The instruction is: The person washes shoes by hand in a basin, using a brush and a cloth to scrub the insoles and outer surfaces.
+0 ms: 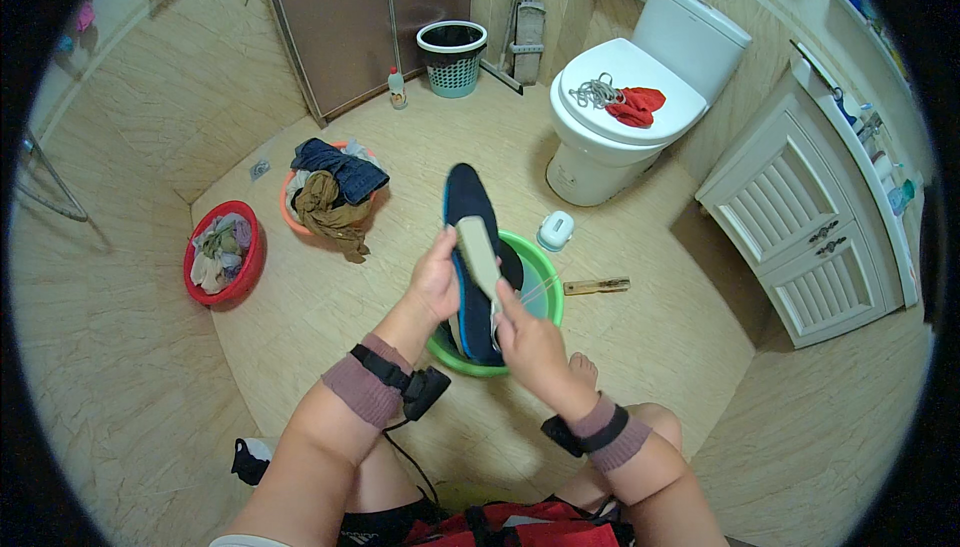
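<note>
A long dark insole (469, 187) with a blue edge is gripped at its left side by my left hand (437, 277). It stands steeply tilted over a green plastic basin (556, 299), its lower end reaching into the basin. My right hand (534, 344) holds the handle of a pale scrub brush (480, 258), whose bristles face the insole. Behind the insole, another dark item (511, 265) shows in the basin beside the water. My fingers hide part of the brush handle.
A wooden-handled brush (596, 286) and a white-and-teal soap box (555, 231) lie right of the basin. Clothes fill an orange basin (287, 209) and a red basin (255, 265). Farther off are a toilet (600, 153), a waste bin (452, 78), a bottle (397, 89) and a cabinet (784, 202).
</note>
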Demonstrator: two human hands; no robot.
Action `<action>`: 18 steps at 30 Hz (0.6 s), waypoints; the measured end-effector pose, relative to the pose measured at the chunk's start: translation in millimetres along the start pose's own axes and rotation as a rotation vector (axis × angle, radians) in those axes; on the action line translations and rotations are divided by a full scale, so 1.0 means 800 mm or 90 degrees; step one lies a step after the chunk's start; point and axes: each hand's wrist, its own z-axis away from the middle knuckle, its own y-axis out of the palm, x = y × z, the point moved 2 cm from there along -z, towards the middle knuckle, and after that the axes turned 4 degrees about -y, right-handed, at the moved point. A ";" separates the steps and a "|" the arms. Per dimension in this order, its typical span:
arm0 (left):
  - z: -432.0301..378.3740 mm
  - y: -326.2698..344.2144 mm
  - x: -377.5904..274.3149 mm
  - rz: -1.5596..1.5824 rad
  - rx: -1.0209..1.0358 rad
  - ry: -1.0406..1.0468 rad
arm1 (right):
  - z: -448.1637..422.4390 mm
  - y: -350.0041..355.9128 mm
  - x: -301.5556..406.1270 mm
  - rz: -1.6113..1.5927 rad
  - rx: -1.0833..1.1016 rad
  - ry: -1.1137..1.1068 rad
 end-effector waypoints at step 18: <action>-0.032 -0.121 0.019 -0.164 -0.420 0.033 | -0.046 -0.089 -0.098 -0.178 -0.151 0.170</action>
